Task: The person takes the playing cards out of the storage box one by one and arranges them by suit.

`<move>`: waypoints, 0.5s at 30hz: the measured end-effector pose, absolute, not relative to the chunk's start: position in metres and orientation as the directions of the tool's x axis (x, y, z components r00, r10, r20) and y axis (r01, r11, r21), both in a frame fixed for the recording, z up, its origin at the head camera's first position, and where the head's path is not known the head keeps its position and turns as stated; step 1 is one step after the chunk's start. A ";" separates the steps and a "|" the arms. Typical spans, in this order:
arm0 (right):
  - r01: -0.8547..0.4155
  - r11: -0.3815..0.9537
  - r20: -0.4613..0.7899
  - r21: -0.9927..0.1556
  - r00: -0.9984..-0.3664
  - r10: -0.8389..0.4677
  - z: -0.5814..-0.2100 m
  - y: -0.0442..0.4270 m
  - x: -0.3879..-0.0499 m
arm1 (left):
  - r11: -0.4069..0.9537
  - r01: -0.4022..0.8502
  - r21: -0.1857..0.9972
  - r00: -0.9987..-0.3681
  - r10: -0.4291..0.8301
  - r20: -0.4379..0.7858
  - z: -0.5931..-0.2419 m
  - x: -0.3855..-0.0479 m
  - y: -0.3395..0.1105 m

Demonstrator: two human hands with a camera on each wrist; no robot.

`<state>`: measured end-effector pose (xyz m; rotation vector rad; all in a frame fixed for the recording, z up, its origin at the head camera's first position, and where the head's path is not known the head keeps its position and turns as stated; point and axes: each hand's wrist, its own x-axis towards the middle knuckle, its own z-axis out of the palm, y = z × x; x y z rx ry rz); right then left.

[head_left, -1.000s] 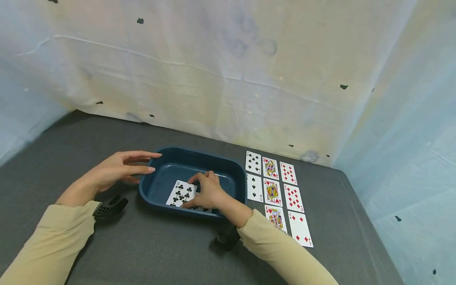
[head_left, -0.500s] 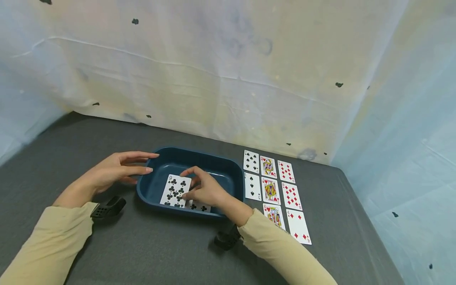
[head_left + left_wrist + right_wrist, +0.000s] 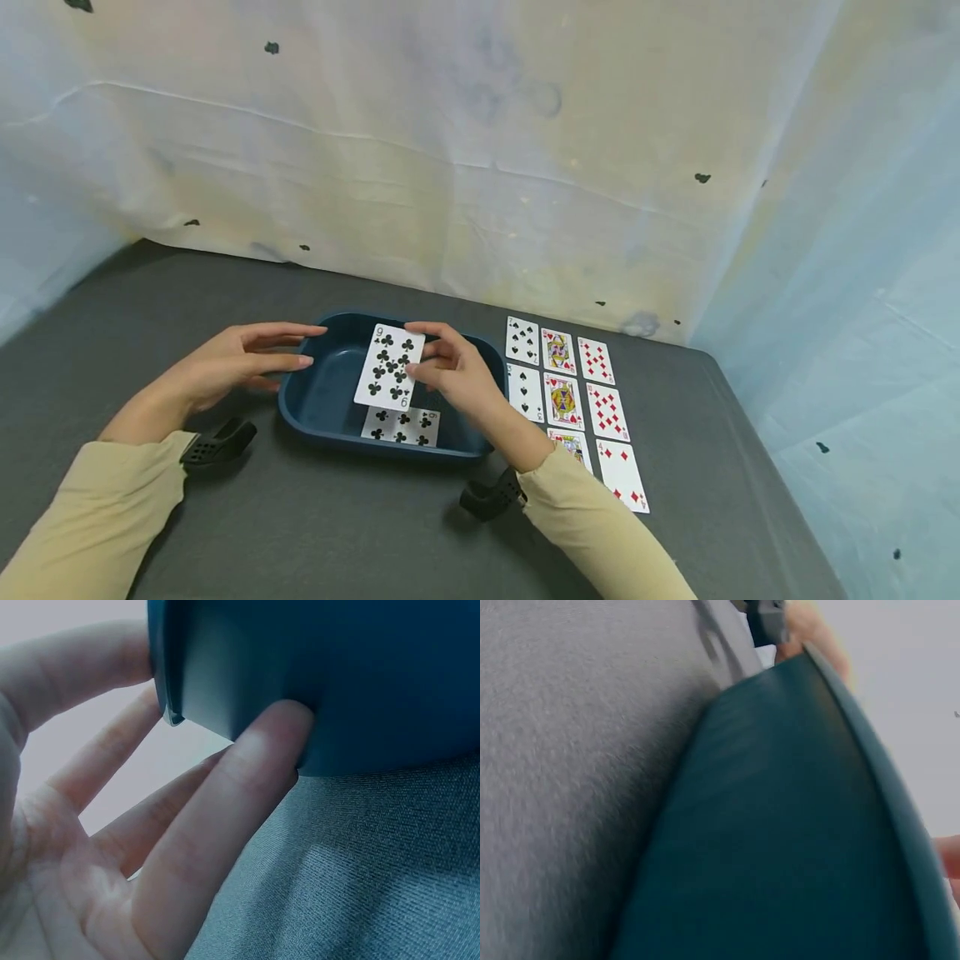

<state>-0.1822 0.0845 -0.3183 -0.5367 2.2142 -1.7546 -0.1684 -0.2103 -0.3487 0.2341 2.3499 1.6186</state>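
In the head view my right hand [image 3: 463, 375] pinches a nine of clubs playing card [image 3: 378, 367] by its right edge, fingers behind and thumb in front. The card is tilted up above the dark blue tray [image 3: 322, 421]. Beneath it, another clubs card [image 3: 401, 427] lies in the tray, its upper part covered. My left hand [image 3: 232, 362] is at the tray's left end with fingers extended. Up close in the left wrist view, the thumb [image 3: 240, 772] touches the tray's outer wall [image 3: 375, 682], and another finger meets it near the rim. The right wrist view shows mostly the tray's side [image 3: 772, 825].
Face-up cards lie in columns right of the tray: spades [image 3: 525, 392], heart court cards [image 3: 562, 402] and diamonds [image 3: 608, 412]. My right forearm partly covers the nearest heart card [image 3: 572, 443]. A pale cloth backdrop [image 3: 420, 150] borders the dark grey table [image 3: 337, 525].
My right hand has lifted the nine of clubs up from the tray's bottom, uncovering more of the card below. My left hand has stayed at the tray's left end.
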 end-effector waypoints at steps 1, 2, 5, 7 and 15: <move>-0.120 0.183 0.029 -0.976 -0.899 -0.438 -0.317 0.087 -0.182 | 0.360 -0.023 0.933 -0.948 0.287 -0.135 -0.349 -0.169 -0.210; -0.119 0.163 0.037 -0.980 -0.901 -0.432 -0.316 0.090 -0.182 | 0.361 -0.022 0.932 -0.948 0.288 -0.134 -0.349 -0.169 -0.211; -0.121 0.127 0.059 -0.984 -0.908 -0.414 -0.314 0.098 -0.183 | 0.366 -0.023 0.930 -0.948 0.286 -0.136 -0.350 -0.169 -0.211; -0.121 0.120 0.064 -0.985 -0.916 -0.397 -0.314 0.104 -0.185 | 0.371 -0.020 0.928 -0.948 0.287 -0.135 -0.350 -0.170 -0.211; -0.133 0.133 0.091 -0.982 -0.955 -0.281 -0.314 0.131 -0.192 | 0.392 -0.019 0.920 -0.947 0.287 -0.142 -0.351 -0.172 -0.212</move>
